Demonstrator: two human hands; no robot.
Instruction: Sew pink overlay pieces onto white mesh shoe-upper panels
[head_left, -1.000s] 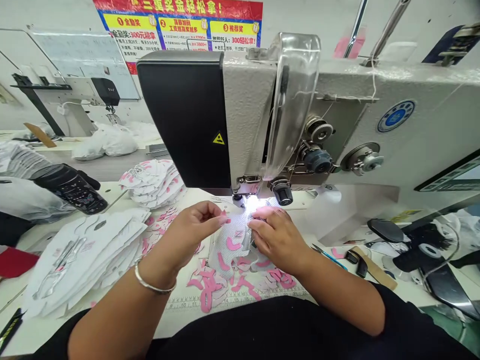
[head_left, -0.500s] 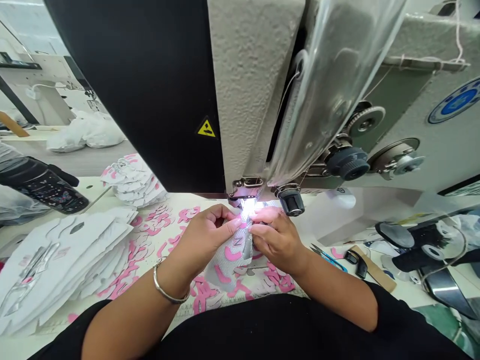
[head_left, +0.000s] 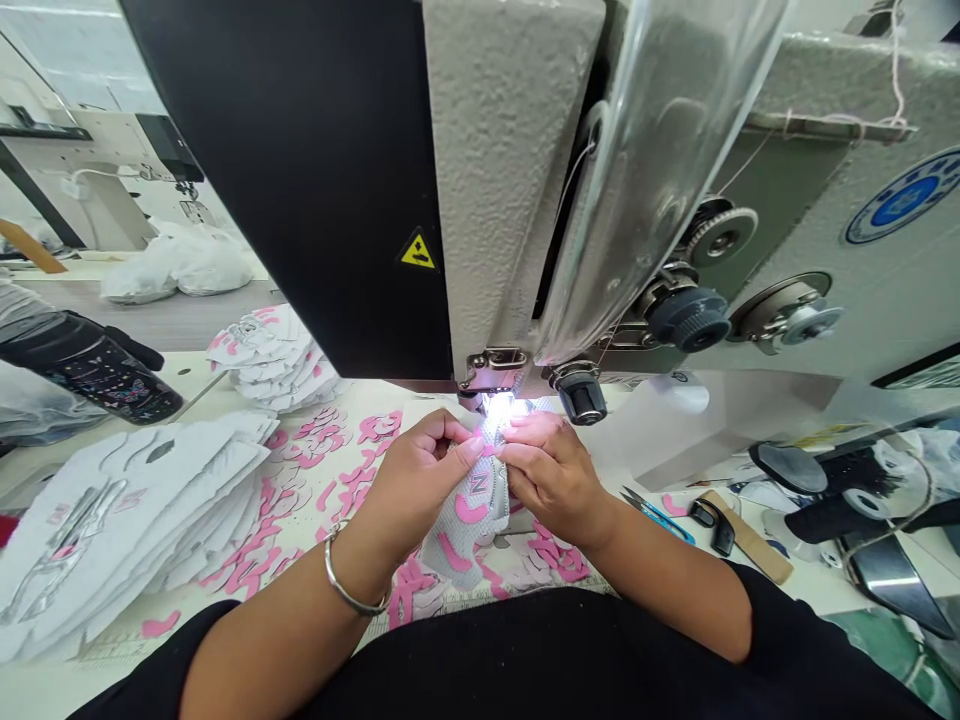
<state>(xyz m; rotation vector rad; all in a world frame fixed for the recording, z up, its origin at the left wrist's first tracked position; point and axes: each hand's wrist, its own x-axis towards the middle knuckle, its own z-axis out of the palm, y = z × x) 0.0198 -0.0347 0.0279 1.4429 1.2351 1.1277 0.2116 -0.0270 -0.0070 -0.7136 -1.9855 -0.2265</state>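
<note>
Under the lit needle area of a sewing machine [head_left: 491,385] lies a white mesh fabric piece [head_left: 457,550] with pink curved patches, a silver strip and a letter N. My left hand [head_left: 424,465] pinches its left edge between thumb and fingers, close to the needle. On the other side my right hand [head_left: 555,470] is closed on the same piece, fingertips near the bright light. The part of the fabric right at the needle is washed out by glare. Its lower end hangs toward me over loose pink patches [head_left: 412,590] on the table.
Stacked white fabric pieces [head_left: 135,520] lie at left, with a smaller stack [head_left: 277,355] behind. A black patterned bottle [head_left: 90,365] leans there. Blue-handled snips [head_left: 660,515], a brown strip [head_left: 750,540] and black thread spools [head_left: 832,520] are on the right.
The view has shifted slightly. The fabric piece's lower end has swung a little to the right, and my left wrist has moved slightly right. Both hands keep their hold.
</note>
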